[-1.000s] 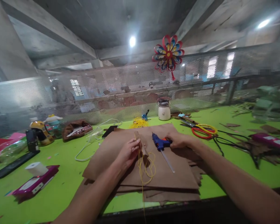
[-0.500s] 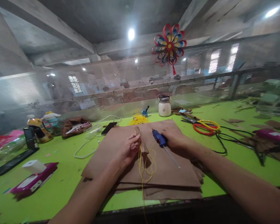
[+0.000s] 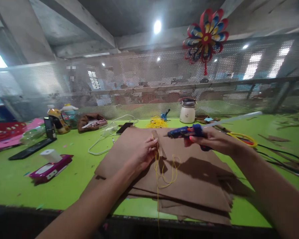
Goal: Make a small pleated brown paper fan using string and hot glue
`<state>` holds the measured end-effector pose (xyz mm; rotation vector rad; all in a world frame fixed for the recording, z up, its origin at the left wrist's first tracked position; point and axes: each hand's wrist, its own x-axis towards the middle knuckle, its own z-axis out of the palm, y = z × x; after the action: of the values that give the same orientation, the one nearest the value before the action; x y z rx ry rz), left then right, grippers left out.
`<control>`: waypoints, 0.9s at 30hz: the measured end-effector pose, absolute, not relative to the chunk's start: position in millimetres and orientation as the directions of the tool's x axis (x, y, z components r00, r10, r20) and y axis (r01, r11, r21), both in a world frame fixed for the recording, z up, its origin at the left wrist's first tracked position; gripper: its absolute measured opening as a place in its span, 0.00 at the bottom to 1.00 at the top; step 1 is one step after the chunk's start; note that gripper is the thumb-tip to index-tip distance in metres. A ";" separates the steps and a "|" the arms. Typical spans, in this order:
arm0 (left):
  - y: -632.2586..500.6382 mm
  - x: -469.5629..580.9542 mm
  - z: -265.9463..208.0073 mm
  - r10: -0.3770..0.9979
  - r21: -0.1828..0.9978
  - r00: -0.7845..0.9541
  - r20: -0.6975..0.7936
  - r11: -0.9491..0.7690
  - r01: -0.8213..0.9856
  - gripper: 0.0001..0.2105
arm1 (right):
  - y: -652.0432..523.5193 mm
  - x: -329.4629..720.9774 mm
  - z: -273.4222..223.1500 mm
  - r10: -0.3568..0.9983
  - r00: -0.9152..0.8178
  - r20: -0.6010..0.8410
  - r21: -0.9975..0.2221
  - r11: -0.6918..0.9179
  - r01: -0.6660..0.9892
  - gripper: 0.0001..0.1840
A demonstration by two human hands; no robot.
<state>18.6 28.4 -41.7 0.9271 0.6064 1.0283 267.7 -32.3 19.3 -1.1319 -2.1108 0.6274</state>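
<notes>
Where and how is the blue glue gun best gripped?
Probably by the handle of the glue gun, from the right, as the right hand has it: the handle drops at the rear, the nozzle points left, away from that side, and the glue stick juts out above the grip.

This place seems to be a craft workshop, because a glue gun (image 3: 185, 131) and brown sheets (image 3: 199, 192) are at the green table (image 3: 12, 189). Above are concrete beams (image 3: 89, 23); behind stands a perforated screen (image 3: 139, 74).

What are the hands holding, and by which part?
Right hand: glue gun, by its handle. Left hand: brown piece, along one side; yellow string seemingly pinched too.
</notes>
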 end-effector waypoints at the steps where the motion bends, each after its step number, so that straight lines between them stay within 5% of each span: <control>1: 28.8 18.8 -42.3 0.911 0.870 0.413 -0.009 0.211 -0.446 0.05 | -35.2 263.6 20.5 0.839 -0.460 0.291 -0.685 0.518 0.512 0.19; 9: 24.6 20.4 -33.1 0.942 0.846 0.334 -0.027 0.199 -0.494 0.04 | -27.5 251.4 5.9 0.887 -0.324 0.330 -0.684 0.461 0.566 0.20; 16: 17.3 19.3 -19.8 0.915 0.815 0.399 0.059 0.186 -0.549 0.01 | -35.6 219.7 0.2 0.791 -0.193 0.581 -0.511 0.538 0.670 0.14; 27: 25.7 22.0 -34.1 0.881 0.775 0.469 0.061 0.254 -0.578 0.03 | -35.6 198.0 -16.3 0.813 -0.193 0.550 -0.519 0.514 0.683 0.19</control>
<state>22.0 25.7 -34.1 0.8318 0.4293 1.0336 198.0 -35.6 -16.3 -1.2267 -1.9368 0.1996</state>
